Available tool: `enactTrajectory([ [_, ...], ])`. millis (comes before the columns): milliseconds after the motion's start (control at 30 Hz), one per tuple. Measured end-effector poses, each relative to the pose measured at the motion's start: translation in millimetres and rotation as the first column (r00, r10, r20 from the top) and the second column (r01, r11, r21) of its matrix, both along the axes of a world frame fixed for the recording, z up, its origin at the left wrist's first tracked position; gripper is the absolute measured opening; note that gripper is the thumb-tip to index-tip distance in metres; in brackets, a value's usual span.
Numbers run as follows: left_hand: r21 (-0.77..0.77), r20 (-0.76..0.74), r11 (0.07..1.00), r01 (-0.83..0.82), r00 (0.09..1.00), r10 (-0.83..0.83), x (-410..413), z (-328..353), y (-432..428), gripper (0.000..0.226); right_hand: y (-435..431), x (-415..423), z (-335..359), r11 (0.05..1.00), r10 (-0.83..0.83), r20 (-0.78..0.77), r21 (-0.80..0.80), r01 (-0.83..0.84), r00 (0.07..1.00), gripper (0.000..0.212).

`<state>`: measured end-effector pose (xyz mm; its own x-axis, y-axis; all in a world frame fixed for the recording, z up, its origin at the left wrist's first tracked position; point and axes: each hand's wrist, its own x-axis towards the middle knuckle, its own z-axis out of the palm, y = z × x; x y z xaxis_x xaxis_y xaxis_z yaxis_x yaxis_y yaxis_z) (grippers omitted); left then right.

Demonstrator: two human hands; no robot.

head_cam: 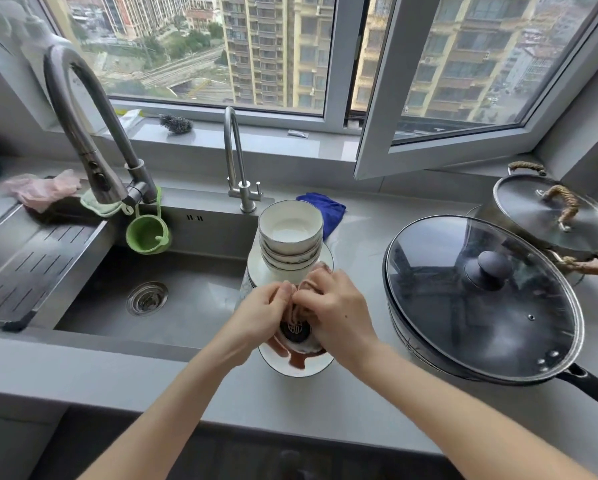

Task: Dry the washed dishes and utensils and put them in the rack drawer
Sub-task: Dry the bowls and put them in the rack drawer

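Both hands are meeting close together over the counter, just right of the sink (173, 299). The left hand (261, 315) is gripping an upturned bowl (295, 330), fingers curled under its side and thumb on top, while the right hand (337, 315) is pressing a brownish cloth (296, 308) against the bowl, fingers curled round the fabric. The bowl's foot is facing the camera and showing a dark round mark. It is hanging just above a white plate (296, 368) with a dark rim, which is lying flat near the counter's front edge; whether the two are touching cannot be told. Right behind the hands, a stack of bowls (290, 233) is standing upright on a pile of plates (256, 268) at the sink's right edge, and a blue cloth (323, 207) is lying crumpled behind the stack. To the right, a wok under a glass lid (481, 299) is sitting on the counter, with a lidded steel pot (550, 216) just behind it. Over the sink a tall faucet (93, 133) is arching down, with a smaller tap (237, 161) beside it and a green cup (148, 233) hanging from the faucet's base. Pink gloves (41, 188) are lying at the far left, and a wire scourer (175, 123) is resting on the windowsill.
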<state>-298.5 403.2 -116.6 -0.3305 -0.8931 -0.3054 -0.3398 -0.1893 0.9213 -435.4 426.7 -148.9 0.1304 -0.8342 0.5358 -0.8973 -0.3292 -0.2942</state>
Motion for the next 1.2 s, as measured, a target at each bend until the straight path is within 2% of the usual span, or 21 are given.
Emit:
enactTrajectory([
  [100,0.014,-0.067,0.995,-0.094,0.993,0.095,-0.8,1.3,-4.1,0.028,-1.4,4.2,1.3,0.958,-0.258,0.220,0.185,0.220,0.941,0.015],
  [200,-0.007,-0.065,0.973,-0.231,0.971,0.230,8.4,-2.2,-7.6,0.025,-1.4,-18.7,13.9,0.889,-0.432,0.476,0.368,0.273,0.766,0.009],
  [300,-0.054,-0.076,0.952,-0.300,0.952,0.296,14.2,-4.4,-11.9,0.024,2.8,-27.4,24.2,0.868,-0.405,0.721,0.496,-0.010,0.562,0.023],
  [333,-0.063,-0.091,0.953,-0.295,0.953,0.289,11.7,-4.1,-11.7,0.025,3.1,-21.2,25.2,0.841,-0.408,0.728,0.535,-0.084,0.550,0.028],
  [400,-0.134,-0.093,0.960,-0.245,0.968,0.234,3.1,-4.9,-7.3,0.026,2.4,-5.5,24.8,0.795,-0.426,0.682,0.596,-0.114,0.594,0.034],
  [467,-0.283,-0.027,0.942,-0.180,0.983,0.180,-1.8,-3.9,-1.3,0.027,-3.5,-1.1,23.9,0.771,-0.471,0.745,0.608,-0.189,0.473,0.039],
  [500,-0.343,0.007,0.929,-0.143,0.988,0.155,-1.8,-2.6,0.5,0.027,-6.9,-3.9,24.2,0.760,-0.463,0.789,0.587,-0.278,0.404,0.057],
  [533,-0.374,0.022,0.921,-0.104,0.992,0.121,-0.9,-1.1,1.0,0.026,-8.9,-7.0,25.4,0.744,-0.447,0.817,0.566,-0.355,0.365,0.075],
  [567,-0.389,0.040,0.919,-0.060,0.996,0.081,0.3,1.1,0.2,0.023,-10.4,-9.1,26.2,0.723,-0.433,0.822,0.562,-0.402,0.369,0.086],
  [600,-0.406,0.065,0.914,-0.016,0.997,0.047,1.0,2.8,-1.7,0.020,-12.3,-9.5,24.1,0.713,-0.430,0.828,0.556,-0.428,0.360,0.089],
  [667,-0.458,0.099,0.889,0.006,0.994,0.044,0.4,2.0,-5.9,0.023,-15.5,-3.1,21.0,0.724,-0.488,0.826,0.564,-0.398,0.283,0.080],
  [733,-0.503,0.036,0.855,-0.125,0.986,0.165,-4.0,-4.0,-7.0,0.022,-16.5,7.9,18.2,0.754,-0.558,0.814,0.578,-0.313,0.159,0.065],
  [833,-0.617,-0.063,0.715,-0.329,0.926,0.372,-17.0,-14.3,-2.4,0.022,-11.3,26.3,15.4,0.776,-0.606,0.792,0.570,-0.269,-0.069,0.029],
  [900,-0.635,-0.155,0.624,-0.456,0.866,0.475,-28.1,-18.8,3.9,0.024,-9.6,35.4,16.7,0.743,-0.660,0.739,0.617,-0.259,-0.135,0.018],
  [967,-0.592,-0.167,0.624,-0.509,0.836,0.523,-33.2,-22.2,11.2,0.025,-9.4,33.5,14.5,0.721,-0.687,0.718,0.657,-0.220,-0.107,0.021],
  [1000,-0.571,-0.121,0.672,-0.472,0.858,0.500,-31.2,-24.7,13.8,0.025,-8.1,29.1,15.7,0.716,-0.690,0.721,0.669,-0.200,-0.060,0.023],
  [1067,-0.560,0.109,0.796,-0.228,0.932,0.345,-16.6,-29.4,12.6,0.021,-2.6,14.4,18.6,0.732,-0.654,0.749,0.662,-0.162,0.105,0.029],
  [1100,-0.525,0.223,0.847,-0.081,0.947,0.229,-7.1,-28.0,6.0,0.018,-1.4,5.0,18.7,0.756,-0.597,0.762,0.639,-0.142,0.250,0.030],
  [1133,-0.464,0.292,0.884,0.048,0.951,0.102,1.6,-24.9,-1.9,0.013,-0.8,-3.6,19.9,0.776,-0.516,0.735,0.618,-0.122,0.440,0.029],
  [1167,-0.412,0.329,0.896,0.166,0.944,-0.024,7.2,-20.7,-8.3,0.011,-1.2,-10.6,22.6,0.782,-0.426,0.651,0.614,-0.106,0.628,0.027],
  [1200,-0.389,0.352,0.881,0.268,0.927,-0.127,9.1,-16.9,-13.3,0.016,-3.4,-15.1,26.0,0.775,-0.344,0.540,0.625,-0.092,0.768,0.027],
])
